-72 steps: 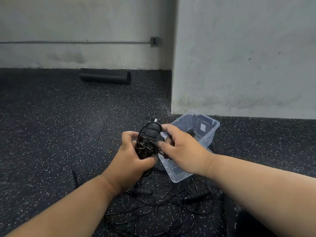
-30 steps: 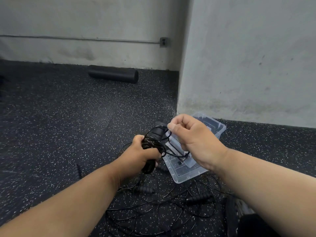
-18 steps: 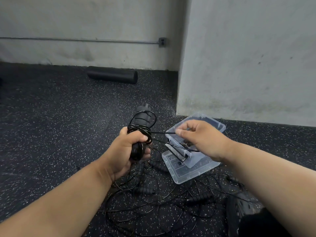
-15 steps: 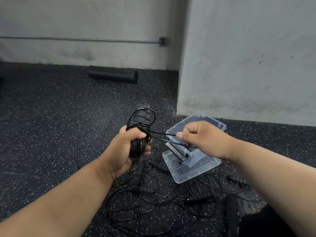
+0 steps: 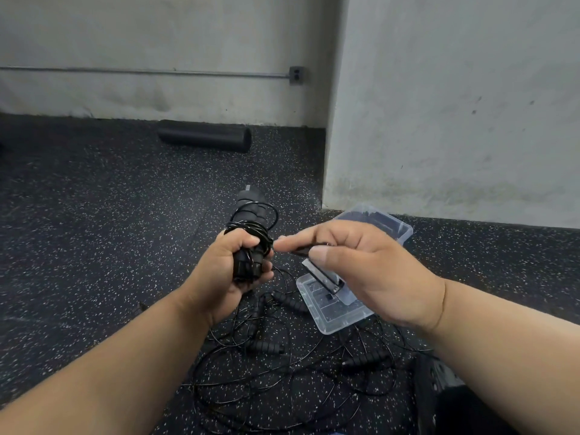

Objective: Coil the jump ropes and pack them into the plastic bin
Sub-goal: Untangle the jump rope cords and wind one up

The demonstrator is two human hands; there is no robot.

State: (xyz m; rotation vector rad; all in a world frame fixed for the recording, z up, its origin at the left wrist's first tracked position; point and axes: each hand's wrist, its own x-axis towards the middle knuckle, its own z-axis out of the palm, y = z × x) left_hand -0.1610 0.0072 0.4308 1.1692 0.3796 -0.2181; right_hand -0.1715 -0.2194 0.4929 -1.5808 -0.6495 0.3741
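My left hand [image 5: 226, 274] grips a black jump rope bundle [image 5: 249, 221], its handles upright with thin black cord wound around them. My right hand [image 5: 361, 268] is right beside it, pinching the loose end of that cord between thumb and forefinger. Behind my right hand a clear plastic bin [image 5: 335, 312] lies on the floor, partly hidden, with something dark inside. Several more black jump ropes [image 5: 282, 362] lie tangled on the floor below my hands, their ribbed handles showing.
A black foam roller [image 5: 204, 135] lies by the far wall. A grey concrete pillar [image 5: 455, 105] rises just behind the bin. A dark object [image 5: 439, 387] sits at the lower right. The floor is black speckled rubber.
My right hand has come in toward the bundle with the cord end, shortening the stretched length. The left hand keeps the bundle upright in about the same place.
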